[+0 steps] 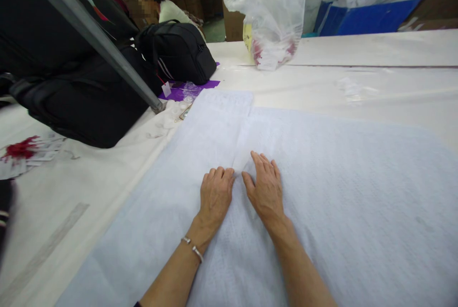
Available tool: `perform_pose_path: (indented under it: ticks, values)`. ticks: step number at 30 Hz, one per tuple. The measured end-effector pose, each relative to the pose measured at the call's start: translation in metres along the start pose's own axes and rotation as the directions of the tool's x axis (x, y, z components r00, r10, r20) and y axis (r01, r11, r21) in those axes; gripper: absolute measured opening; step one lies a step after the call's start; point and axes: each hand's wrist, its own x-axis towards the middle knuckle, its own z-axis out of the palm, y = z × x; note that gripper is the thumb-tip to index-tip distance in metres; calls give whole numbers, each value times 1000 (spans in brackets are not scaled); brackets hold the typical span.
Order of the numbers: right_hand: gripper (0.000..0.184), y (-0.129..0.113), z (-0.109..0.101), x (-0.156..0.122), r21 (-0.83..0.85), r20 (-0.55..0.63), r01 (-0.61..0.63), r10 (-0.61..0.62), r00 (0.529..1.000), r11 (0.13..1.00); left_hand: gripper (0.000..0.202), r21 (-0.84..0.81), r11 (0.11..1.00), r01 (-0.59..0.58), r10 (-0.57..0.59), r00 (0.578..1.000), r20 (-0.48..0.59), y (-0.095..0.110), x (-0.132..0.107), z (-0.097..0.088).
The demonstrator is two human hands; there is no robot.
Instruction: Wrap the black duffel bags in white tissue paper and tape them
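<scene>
A large pale blue-white textured sheet lies spread over the white table. Both my hands rest on it side by side near its middle. My left hand lies palm down with its fingers curled under at the tips, a thin bracelet on the wrist. My right hand lies flat with its fingers stretched out and close together, beside a faint crease in the sheet. Neither hand holds anything.
Black bags and a black backpack stand at the left, crossed by a slanting grey metal bar. A purple sheet lies by the backpack. A clear plastic bag stands at the back. Another person sits behind the bags.
</scene>
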Motion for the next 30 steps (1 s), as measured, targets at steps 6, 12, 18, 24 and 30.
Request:
perform_pose_path:
  ticks: [6,12,18,24,30]
  values:
    - [51,0,-1,0,-57,40,53,-50,998,997,27,53,999,8,-14,994,111,-2,-5,-7]
    - [52,-1,-2,-2,-95,145,143,-129,981,985,37,27,991,128,-130,957,259,4,-13,-19]
    - [52,1,-1,0,-49,109,124,-118,987,991,40,-51,980,191,-165,933,319,12,-2,-22]
    - [51,0,-1,0,-47,113,120,-114,987,992,43,-37,983,179,-157,930,333,13,11,-21]
    - [52,-1,-2,0,-57,113,103,-96,989,993,44,-42,987,153,-133,942,308,12,8,-18]
